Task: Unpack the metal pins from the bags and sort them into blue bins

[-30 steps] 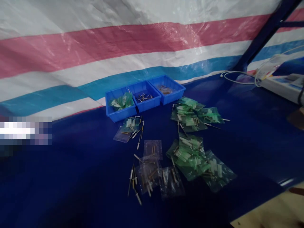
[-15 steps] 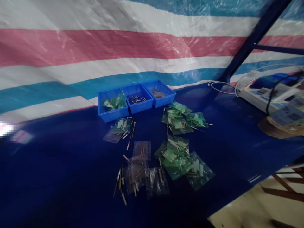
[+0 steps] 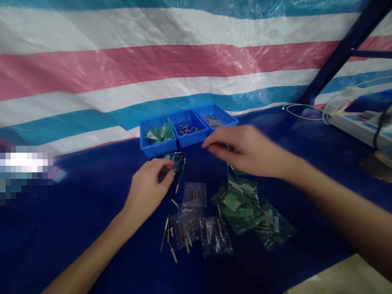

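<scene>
Over the small bag point(image 3: 173, 158) in front of the left blue bin, my left hand point(image 3: 150, 179) has its thumb and fingers curled with a gap between them; it covers part of that bag. My right hand point(image 3: 237, 148) hovers over the table at the right bin's front corner, thumb and fingers apart, nothing visible between them. It hides the upper right green bags. Loose rivets point(image 3: 178, 179) lie beside the left hand. Nearer are clear bags with rivets point(image 3: 188, 224), more loose rivets point(image 3: 168, 230) and a pile of green bags point(image 3: 239, 204).
Three joined blue bins point(image 3: 159, 149) stand against the striped sheet point(image 3: 171, 61); they hold green bags point(image 3: 159, 133), rivets point(image 3: 186, 130) and clear bags point(image 3: 213, 121). A white cable point(image 3: 301, 116) and a white device point(image 3: 349, 126) are at the right.
Both hands have come into view, the left from the lower left and the right from the right side. The view has shifted, so the bins and bags appear farther right.
</scene>
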`<state>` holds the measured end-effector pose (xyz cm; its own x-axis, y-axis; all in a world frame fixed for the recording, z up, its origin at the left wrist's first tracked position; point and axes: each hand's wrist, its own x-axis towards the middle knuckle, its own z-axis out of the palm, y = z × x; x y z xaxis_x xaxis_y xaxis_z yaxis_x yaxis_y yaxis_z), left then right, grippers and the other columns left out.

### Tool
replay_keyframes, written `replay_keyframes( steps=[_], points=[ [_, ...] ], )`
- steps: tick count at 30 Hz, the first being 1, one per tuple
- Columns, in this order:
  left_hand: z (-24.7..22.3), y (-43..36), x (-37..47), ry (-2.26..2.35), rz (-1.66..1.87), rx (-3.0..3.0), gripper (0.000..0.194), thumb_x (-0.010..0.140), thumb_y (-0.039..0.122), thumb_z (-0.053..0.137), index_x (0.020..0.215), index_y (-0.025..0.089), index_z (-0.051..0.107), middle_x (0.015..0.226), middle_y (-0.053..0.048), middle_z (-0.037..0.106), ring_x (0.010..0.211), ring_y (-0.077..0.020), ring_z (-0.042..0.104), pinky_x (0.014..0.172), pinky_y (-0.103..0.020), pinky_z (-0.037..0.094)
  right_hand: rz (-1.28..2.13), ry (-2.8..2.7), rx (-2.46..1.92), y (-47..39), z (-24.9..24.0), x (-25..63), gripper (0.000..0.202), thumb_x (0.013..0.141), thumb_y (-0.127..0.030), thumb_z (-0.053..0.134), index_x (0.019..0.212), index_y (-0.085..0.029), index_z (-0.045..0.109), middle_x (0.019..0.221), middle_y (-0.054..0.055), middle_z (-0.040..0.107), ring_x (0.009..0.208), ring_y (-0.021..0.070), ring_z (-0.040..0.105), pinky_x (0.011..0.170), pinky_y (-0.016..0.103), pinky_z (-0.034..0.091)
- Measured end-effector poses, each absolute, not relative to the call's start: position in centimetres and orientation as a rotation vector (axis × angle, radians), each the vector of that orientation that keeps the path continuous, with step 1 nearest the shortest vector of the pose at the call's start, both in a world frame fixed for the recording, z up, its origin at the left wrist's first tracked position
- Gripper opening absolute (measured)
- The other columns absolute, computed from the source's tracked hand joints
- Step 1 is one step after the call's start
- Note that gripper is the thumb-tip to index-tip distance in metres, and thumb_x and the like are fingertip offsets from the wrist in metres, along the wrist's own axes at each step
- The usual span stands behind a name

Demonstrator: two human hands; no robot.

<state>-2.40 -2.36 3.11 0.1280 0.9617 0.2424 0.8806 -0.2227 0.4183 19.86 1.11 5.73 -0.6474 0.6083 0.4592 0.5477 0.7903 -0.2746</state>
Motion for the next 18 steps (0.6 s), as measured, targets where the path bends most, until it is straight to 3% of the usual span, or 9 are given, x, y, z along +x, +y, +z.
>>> replay_keyframes(
  steps=[2, 5, 12, 18],
  points=[
    [2.5, -0.7, -1.2, 1.884, 0.469, 2.361, 0.013, 0.078, 0.018, 0.056, 0.089, 0.015, 0.063, 0.079, -0.004, 0.063, 0.078, -0.0213, 0.059, 0.069, -0.033, 0.046, 0.129, -2.574, -0.812, 2.3, 4.0, 17.9, 0.02, 0.083, -0.008, 0.049, 0.099, -0.013, 0.06, 0.094, 0.006, 0.064, 0.08, 0.0155, 0.06, 0.07, 0.029, 0.048],
    [1.9, 1.2, 0.2, 1.874, 0.356, 2.44, 0.012, 0.079, 0.017, 0.051, 0.083, 0.014, 0.062, 0.081, -0.007, 0.063, 0.078, -0.0237, 0.06, 0.067, -0.033, 0.045, 0.058, -2.709, -0.792, 3.7, 1.5, 15.7, 0.025, 0.083, -0.008, 0.048, 0.104, -0.012, 0.061, 0.105, 0.011, 0.06, 0.083, 0.0194, 0.058, 0.069, 0.032, 0.048],
    [1.1, 2.0, 0.0, 1.819, 0.386, 2.524, 0.009, 0.078, 0.014, 0.051, 0.076, 0.017, 0.06, 0.077, -0.004, 0.064, 0.079, -0.0218, 0.06, 0.069, -0.03, 0.044, 0.002, -2.675, -0.802, 4.0, -0.4, 15.6, 0.029, 0.085, -0.007, 0.043, 0.11, -0.01, 0.058, 0.108, 0.013, 0.06, 0.09, 0.0218, 0.052, 0.082, 0.037, 0.045],
    [0.7, 2.1, -0.3, 1.782, 0.501, 2.54, 0.013, 0.077, 0.014, 0.054, 0.087, 0.018, 0.06, 0.069, 0.0, 0.064, 0.066, -0.0184, 0.061, 0.06, -0.027, 0.044, 0.06, -2.645, -0.802, 3.8, -0.4, 15.9, 0.028, 0.084, -0.007, 0.044, 0.108, -0.008, 0.058, 0.101, 0.013, 0.062, 0.089, 0.0224, 0.053, 0.082, 0.037, 0.044]
  ],
)
